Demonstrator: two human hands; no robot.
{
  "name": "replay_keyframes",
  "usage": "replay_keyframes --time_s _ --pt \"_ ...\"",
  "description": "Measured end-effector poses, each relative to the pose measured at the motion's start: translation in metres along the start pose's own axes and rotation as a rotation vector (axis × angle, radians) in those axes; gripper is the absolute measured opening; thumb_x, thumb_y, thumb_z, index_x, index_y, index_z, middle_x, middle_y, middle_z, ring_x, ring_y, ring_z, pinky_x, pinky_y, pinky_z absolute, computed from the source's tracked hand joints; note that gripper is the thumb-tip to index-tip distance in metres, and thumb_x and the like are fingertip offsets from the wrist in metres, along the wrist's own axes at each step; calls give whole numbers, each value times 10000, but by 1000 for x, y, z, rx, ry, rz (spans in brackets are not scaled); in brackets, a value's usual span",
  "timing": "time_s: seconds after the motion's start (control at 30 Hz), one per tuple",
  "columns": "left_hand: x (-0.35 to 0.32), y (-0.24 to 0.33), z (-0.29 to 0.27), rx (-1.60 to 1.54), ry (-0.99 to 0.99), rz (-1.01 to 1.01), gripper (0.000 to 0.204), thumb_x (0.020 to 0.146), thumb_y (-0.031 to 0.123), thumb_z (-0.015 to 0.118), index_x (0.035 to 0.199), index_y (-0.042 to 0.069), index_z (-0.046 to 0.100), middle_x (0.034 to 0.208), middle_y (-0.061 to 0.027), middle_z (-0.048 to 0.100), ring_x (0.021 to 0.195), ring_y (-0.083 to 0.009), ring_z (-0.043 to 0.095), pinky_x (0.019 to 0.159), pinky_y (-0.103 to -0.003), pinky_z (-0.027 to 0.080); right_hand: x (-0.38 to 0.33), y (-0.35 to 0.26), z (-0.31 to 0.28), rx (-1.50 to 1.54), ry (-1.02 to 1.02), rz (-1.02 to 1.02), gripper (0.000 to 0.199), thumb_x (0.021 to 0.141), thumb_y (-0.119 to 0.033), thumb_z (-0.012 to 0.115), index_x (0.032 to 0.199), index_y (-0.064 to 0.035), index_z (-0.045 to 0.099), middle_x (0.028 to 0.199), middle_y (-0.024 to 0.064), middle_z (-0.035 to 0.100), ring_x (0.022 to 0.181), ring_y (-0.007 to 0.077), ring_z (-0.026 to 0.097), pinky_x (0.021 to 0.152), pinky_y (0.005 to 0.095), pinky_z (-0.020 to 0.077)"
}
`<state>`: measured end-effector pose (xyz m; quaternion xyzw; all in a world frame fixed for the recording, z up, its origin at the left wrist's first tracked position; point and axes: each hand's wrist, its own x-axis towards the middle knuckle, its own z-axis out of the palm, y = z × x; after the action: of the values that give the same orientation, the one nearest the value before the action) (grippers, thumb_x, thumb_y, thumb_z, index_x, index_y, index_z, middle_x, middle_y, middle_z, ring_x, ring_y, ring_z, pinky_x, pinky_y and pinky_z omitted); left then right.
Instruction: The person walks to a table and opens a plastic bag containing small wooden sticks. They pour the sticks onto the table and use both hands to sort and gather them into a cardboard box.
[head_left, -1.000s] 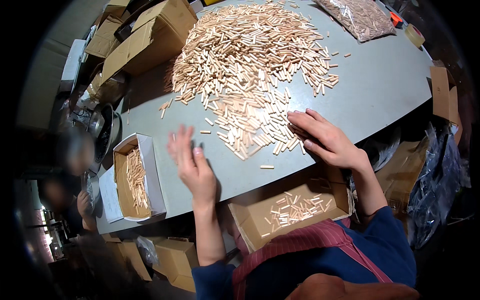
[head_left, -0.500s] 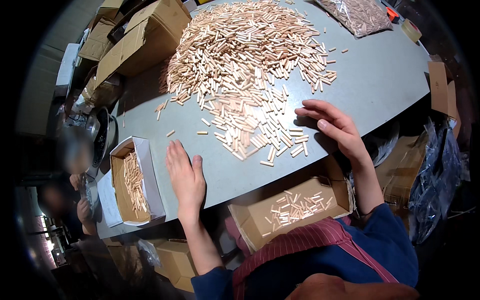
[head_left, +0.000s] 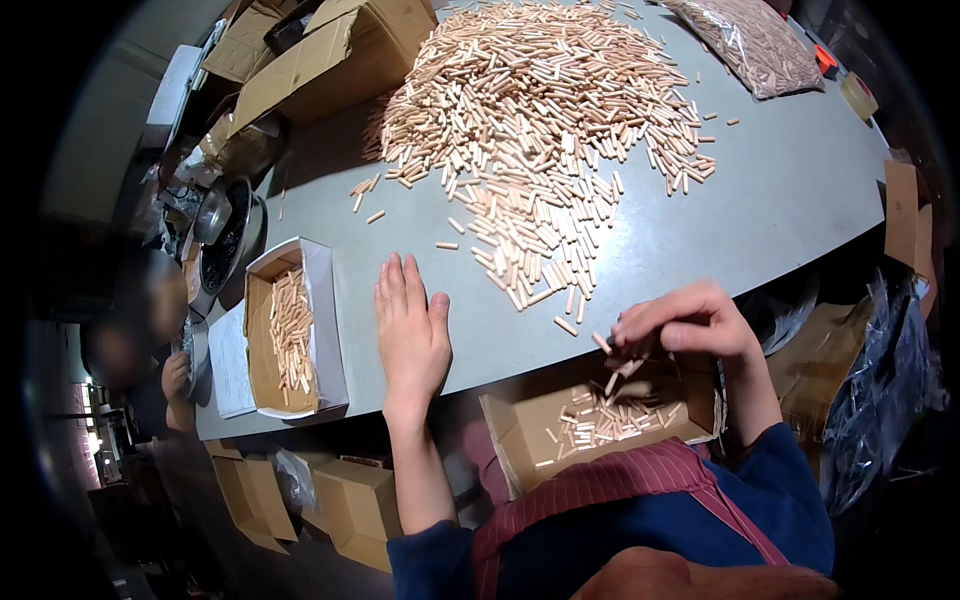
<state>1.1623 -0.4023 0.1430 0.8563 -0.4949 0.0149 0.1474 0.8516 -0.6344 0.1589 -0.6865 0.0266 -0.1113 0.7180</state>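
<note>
A large heap of short wooden dowels (head_left: 550, 90) spreads over the grey table (head_left: 760, 200), thinning toward the near edge. My left hand (head_left: 412, 335) lies flat on the tabletop left of the heap, fingers stretched out and holding nothing. At the near edge, my right hand (head_left: 685, 325) has its fingers bent downward and its thumb apart, not gripping. Several dowels tumble beneath its fingertips into an open cardboard box (head_left: 515, 425) at my lap. Loose dowels (head_left: 615, 415) lie scattered on that box's bottom.
A white-sided box (head_left: 325, 330) with more dowels stands on the left. Behind it are metal bowls (head_left: 240, 225) and a large carton (head_left: 330, 65). A filled plastic bag (head_left: 750, 45) and a tape roll (head_left: 858, 97) lie far right. Another person's hand (head_left: 175, 375) shows at far left.
My right hand has swept down toward me to the table's edge, carrying dowels off the heap's near end; they now drop into the lap box. The whole view has shifted slightly.
</note>
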Motion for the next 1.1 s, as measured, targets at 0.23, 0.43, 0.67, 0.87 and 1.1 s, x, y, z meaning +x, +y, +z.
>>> replay_keyframes --time_s 0.23,0.43,0.67,0.87,1.1 --pt "4 4 -1 9 16 55 665 1117 371 411 1605 -63 283 1660 -268 314 1558 -433 252 1288 -505 176 49 7 13 -791 181 -287 436 1002 -143 633 1407 11 589 1494 239 540 1437 419 469 1191 483 374" --pt "2 8 -3 -40 20 16 673 1095 352 475 1587 -77 308 1654 -285 313 1559 -440 245 1290 -514 169 59 14 12 -1127 247 -260 422 985 -212 659 1385 -86 616 1611 225 411 1508 490 322 1246 622 191" --pt "4 31 -8 -217 283 182 363 988 169 661 1320 22 661 1424 -215 584 1341 -411 517 1130 -491 396 58 10 6 -1068 307 -361 205 968 -184 702 1146 -93 748 1537 165 538 1501 454 369 1248 624 156" --pt "32 99 7 -411 306 316 140 881 101 749 1019 77 755 1023 -96 663 1006 -306 593 897 -415 478 49 15 -3 -851 626 -291 179 948 -85 678 1103 -38 755 1347 150 668 1410 434 486 1202 547 323" --pt "57 124 13 -347 130 349 130 858 125 769 979 83 740 973 -90 659 1002 -316 595 924 -429 472 45 10 -6 -833 640 -316 198 910 -30 658 1084 -30 753 1306 135 687 1378 404 517 1173 521 371"
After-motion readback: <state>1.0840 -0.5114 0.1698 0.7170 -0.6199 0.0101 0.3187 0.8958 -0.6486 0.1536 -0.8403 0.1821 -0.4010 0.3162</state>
